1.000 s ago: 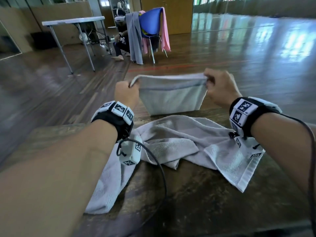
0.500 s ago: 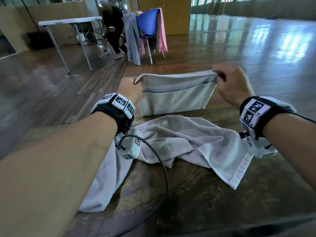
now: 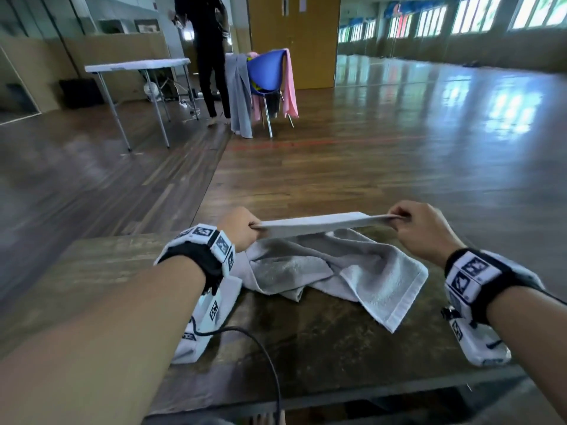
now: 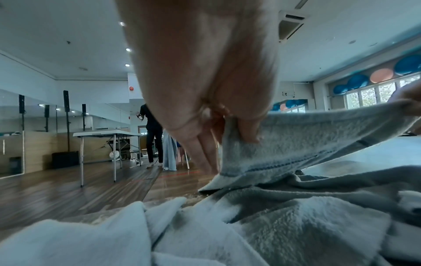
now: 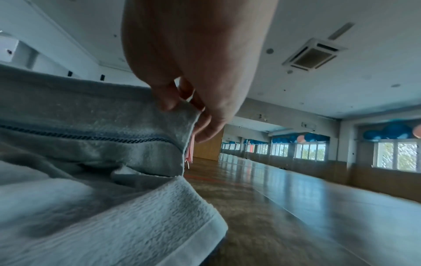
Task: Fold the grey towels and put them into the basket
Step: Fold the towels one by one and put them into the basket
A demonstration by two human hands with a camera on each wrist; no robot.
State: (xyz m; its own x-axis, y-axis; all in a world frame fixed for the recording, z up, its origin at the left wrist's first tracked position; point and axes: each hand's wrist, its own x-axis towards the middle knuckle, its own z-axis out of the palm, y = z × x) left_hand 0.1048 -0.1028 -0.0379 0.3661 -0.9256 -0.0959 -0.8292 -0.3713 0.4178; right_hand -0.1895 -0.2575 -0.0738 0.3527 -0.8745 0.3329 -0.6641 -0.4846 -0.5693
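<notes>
Grey folded towel [image 3: 322,223], no label readable, pinched taut between left hand [image 3: 237,228] and right hand [image 3: 422,230].

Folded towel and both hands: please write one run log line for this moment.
step: folding | left hand: pinches folded towel | right hand: pinches other end | second towel: crumpled on table | basket: not visible

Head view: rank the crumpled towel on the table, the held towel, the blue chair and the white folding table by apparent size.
1. Crumpled towel, largest.
2. White folding table, though it stands far back.
3. Held towel and blue chair look too alike to rank; the towel shows nearly edge-on, the chair is distant.
</notes>
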